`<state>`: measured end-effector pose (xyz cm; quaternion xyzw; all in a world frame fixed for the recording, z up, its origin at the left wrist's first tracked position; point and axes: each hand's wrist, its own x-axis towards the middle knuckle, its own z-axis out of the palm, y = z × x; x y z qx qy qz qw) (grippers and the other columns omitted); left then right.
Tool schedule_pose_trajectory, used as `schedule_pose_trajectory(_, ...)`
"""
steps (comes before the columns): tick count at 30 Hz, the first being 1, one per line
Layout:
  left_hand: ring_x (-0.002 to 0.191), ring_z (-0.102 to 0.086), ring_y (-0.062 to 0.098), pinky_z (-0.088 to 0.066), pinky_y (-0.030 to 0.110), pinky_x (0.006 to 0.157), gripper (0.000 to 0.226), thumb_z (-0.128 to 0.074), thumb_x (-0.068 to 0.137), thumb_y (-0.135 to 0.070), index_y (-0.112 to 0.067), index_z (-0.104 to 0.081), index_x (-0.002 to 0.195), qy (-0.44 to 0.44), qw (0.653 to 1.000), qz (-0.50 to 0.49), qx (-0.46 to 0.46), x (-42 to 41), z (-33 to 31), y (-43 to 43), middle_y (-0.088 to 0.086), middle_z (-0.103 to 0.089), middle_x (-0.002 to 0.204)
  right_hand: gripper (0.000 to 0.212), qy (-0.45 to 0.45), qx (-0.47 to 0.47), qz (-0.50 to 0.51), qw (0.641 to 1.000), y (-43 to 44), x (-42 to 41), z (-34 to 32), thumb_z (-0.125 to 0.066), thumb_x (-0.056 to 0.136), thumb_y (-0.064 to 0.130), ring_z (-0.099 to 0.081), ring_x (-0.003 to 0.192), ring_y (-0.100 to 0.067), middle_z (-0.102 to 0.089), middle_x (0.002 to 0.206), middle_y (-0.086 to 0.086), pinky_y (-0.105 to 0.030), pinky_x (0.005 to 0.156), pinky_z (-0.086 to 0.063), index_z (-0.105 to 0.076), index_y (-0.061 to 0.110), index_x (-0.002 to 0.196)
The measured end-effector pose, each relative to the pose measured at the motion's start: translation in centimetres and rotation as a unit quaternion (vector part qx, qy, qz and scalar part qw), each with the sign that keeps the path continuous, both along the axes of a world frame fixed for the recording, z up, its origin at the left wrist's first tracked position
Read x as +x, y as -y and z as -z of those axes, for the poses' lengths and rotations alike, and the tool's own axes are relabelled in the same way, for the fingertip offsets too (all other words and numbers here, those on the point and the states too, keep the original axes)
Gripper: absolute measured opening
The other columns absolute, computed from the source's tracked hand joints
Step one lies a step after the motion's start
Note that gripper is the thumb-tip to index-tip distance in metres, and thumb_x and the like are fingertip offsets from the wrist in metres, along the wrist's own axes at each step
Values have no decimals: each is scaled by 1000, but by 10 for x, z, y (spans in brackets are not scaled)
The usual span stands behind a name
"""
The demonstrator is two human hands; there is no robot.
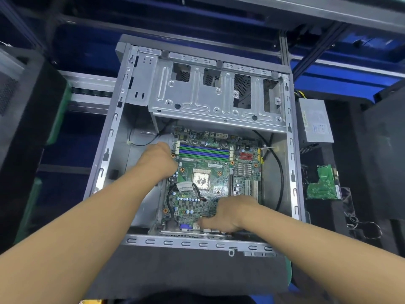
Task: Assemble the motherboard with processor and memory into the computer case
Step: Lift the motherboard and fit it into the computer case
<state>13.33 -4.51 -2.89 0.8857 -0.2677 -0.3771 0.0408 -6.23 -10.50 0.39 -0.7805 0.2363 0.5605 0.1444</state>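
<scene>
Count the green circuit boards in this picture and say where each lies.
2. The motherboard lies inside the case. A smaller board lies outside, to the right of the case. Others may be hidden from this view.

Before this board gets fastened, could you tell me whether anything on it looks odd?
The processor in the middle of the motherboard has a blotchy, smeared stain on its metal top and no cooler over it.

- Fingers of my left hand (pixel 158 159) vanish at the left edge of the motherboard (pixel 211 166); grip unclear.
- My right hand (pixel 229 213) covers its near right corner.
- Power supply (pixel 315 121) label, right of it: too small to read.
</scene>
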Motion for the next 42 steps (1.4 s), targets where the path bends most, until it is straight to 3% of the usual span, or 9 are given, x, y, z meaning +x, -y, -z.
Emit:
schedule_pose_trajectory(5, 62, -47, 12, -32, 23, 45, 30, -62, 89, -26, -15, -44, 68, 5, 1000, 20, -3, -1, 1, 1, 2, -49, 75, 80, 4, -6, -6, 1000, 0, -2, 3, -21, 81, 93, -61, 109, -28, -62, 128, -5, -41, 83, -46, -48, 18, 74)
schedule_pose_trajectory(8, 60, -45, 11, -31, 24, 44, 34, -62, 91, -31, -13, -44, 67, 7, 999, 33, 9, -1, -1, 3, 2, -48, 71, 82, 17, -12, 9, 1000, 0, -5, 0, -23, 81, 93, -60, 96, -26, -62, 106, -1, -38, 77, -46, -54, 16, 80)
schedule_pose_trajectory(11, 57, -52, 14, -34, 24, 43, 32, -61, 90, -29, -13, -47, 66, -2, 999, 40, 24, 0, -6, 6, 3, -54, 65, 83, 5, -33, -13, 999, -4, -1, 0, -22, 80, 93, -59, 86, -26, -56, 88, 2, -36, 73, -47, -51, 15, 74)
schedule_pose_trajectory(15, 51, -67, 18, -39, 18, 35, 20, -55, 88, -21, -9, -57, 73, -30, 998, 34, 41, 1, -12, 6, 4, -64, 48, 85, -16, -37, -27, 999, -3, 3, -2, -23, 81, 92, -58, 90, -28, -57, 98, -1, -37, 75, -47, -52, 12, 79)
schedule_pose_trajectory(22, 60, -53, 15, -37, 23, 41, 23, -61, 89, -21, -12, -49, 72, -4, 1000, 6, 5, -1, -6, 2, 5, -54, 71, 88, 7, -66, -39, 997, -9, -1, 1, -20, 81, 91, -59, 86, -26, -60, 94, 0, -29, 58, -39, -60, 14, 89)
schedule_pose_trajectory(27, 60, -48, 14, -41, 24, 55, 19, -60, 90, -18, -10, -50, 75, 5, 1000, -1, -10, 2, -9, 6, 0, -48, 69, 77, 49, -77, 6, 996, -4, 0, -3, -24, 81, 88, -60, 80, -23, -57, 81, 3, -31, 63, -44, -53, 17, 72)
schedule_pose_trajectory(32, 75, -70, 22, -60, 32, 70, 16, -60, 87, -10, -8, -55, 72, -23, 999, 33, 26, 2, -12, 5, 8, -68, 77, 83, 9, -59, -10, 998, -3, -2, 1, -25, 78, 94, -59, 88, -23, -59, 91, 5, -34, 72, -46, -55, 17, 77)
schedule_pose_trajectory(39, 56, -54, 14, -38, 23, 45, 24, -59, 91, -20, -12, -48, 71, -2, 999, 46, 20, 1, -15, 3, 3, -55, 64, 83, 29, -30, 1, 999, -8, -2, 6, -23, 78, 95, -58, 89, -25, -62, 100, 0, -35, 72, -43, -54, 18, 73)
schedule_pose_trajectory(42, 58, -58, 17, -50, 26, 53, 20, -56, 92, -16, -10, -48, 74, -8, 997, 66, 43, 0, -17, 4, 5, -57, 66, 82, 14, -39, -6, 999, -10, 1, 8, -22, 76, 96, -56, 87, -25, -57, 94, 2, -36, 73, -44, -50, 19, 71)
